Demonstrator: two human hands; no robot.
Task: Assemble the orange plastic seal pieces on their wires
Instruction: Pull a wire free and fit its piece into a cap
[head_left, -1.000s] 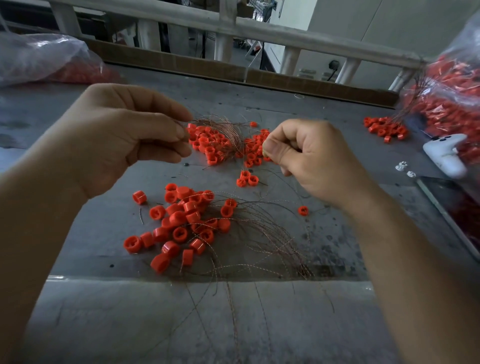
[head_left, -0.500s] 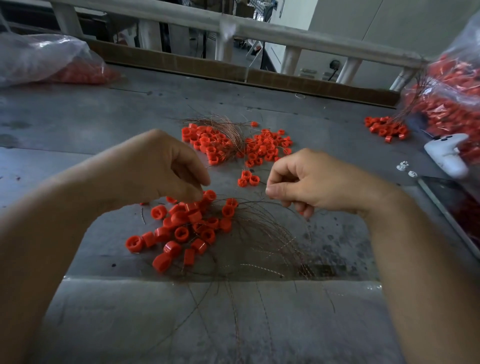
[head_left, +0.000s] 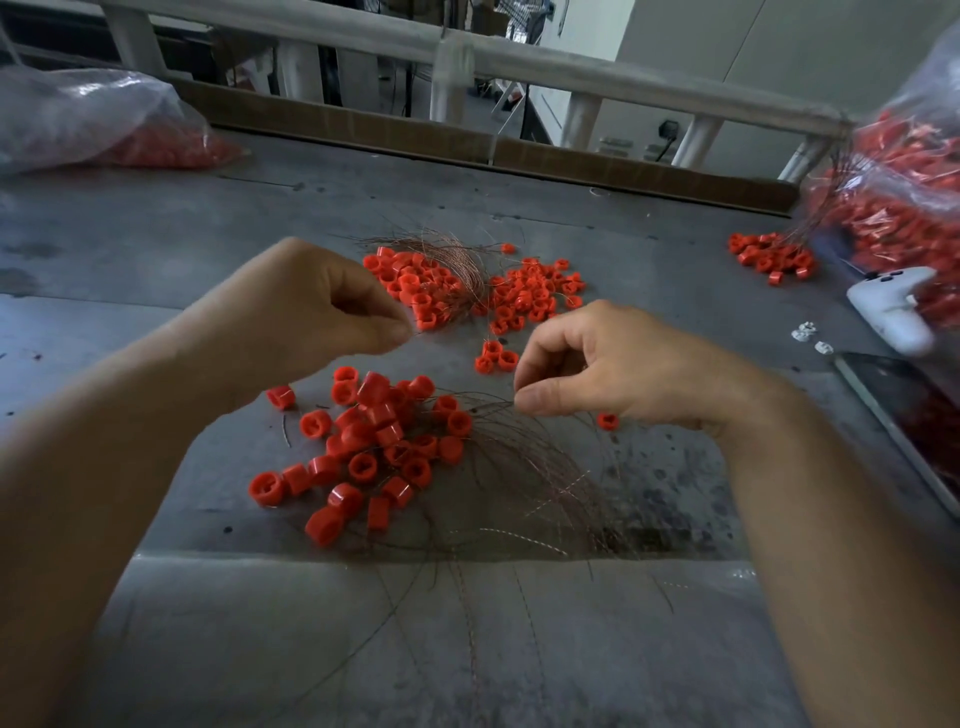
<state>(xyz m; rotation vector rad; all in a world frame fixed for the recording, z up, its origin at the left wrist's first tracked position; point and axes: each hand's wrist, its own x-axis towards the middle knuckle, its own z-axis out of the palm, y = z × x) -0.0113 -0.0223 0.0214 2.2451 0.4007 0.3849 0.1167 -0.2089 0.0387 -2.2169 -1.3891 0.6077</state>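
Observation:
A heap of orange seal pieces (head_left: 374, 447) lies on the grey table (head_left: 156, 249) in front of me, with a fan of thin copper wires (head_left: 524, 467) spreading to its right. My right hand (head_left: 618, 369) pinches the wire ends between thumb and forefinger just right of the heap. Above the heap's left part, my left hand (head_left: 311, 312) has its fingers curled and its thumb pressed to a fingertip, and a short thin strand pokes out of the pinch. Further back lies a second heap of seals with wires (head_left: 421, 286).
Loose seals (head_left: 493, 358) sit between my hands, and one (head_left: 607, 420) is under my right wrist. A small pile (head_left: 769, 257), a white controller (head_left: 893, 312), a dark flat panel (head_left: 914, 431) and a bag of seals (head_left: 909, 208) are at right. Another bag (head_left: 104, 124) is far left.
Both hands came down from the far heap to the near one. My left hand then rose off the near heap, still pinched. My right hand now pinches the near wires.

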